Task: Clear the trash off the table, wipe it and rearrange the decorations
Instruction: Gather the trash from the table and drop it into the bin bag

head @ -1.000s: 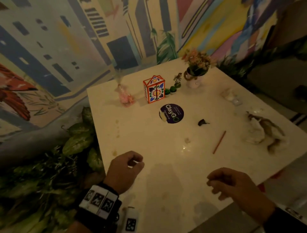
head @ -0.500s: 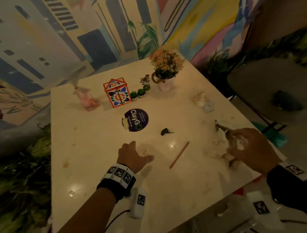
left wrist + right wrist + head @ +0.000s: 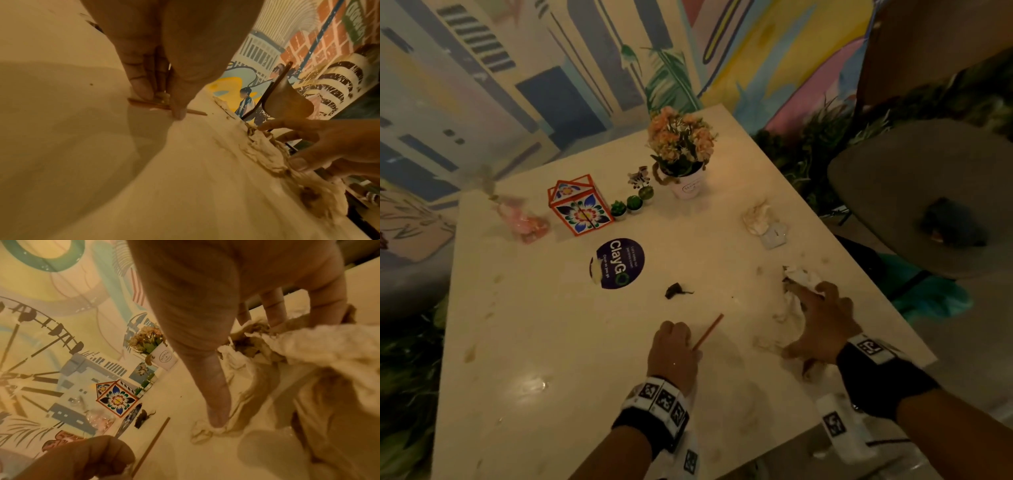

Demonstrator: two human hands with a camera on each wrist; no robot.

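Observation:
A thin red stick point(image 3: 709, 329) lies on the white table point(image 3: 551, 342), and my left hand point(image 3: 693, 347) pinches its near end between thumb and fingertip point(image 3: 144, 87). To the right lies a crumpled, brown-stained tissue point(image 3: 792, 301). My right hand point(image 3: 801, 322) is spread over it, with the thumb point(image 3: 216, 402) pressing on its near edge and the fingertips point(image 3: 275, 316) on its far part. A small dark scrap point(image 3: 677, 290) lies beyond the stick. Another crumpled tissue point(image 3: 756, 216) with a small white sachet point(image 3: 774, 236) lies farther back on the right.
At the back stand a flower pot point(image 3: 685, 185), three tiny cacti point(image 3: 633, 204), a red house-shaped box point(image 3: 580, 207) and a pink ornament point(image 3: 525, 221). A round purple ClayGo sticker point(image 3: 619, 262) marks the middle. A grey chair point(image 3: 914, 192) stands past the right edge; plants point(image 3: 404, 394) on the left.
My left hand has moved right to the red stick and pinched it. My right hand, which gripped the stained tissue, now lies spread over it.

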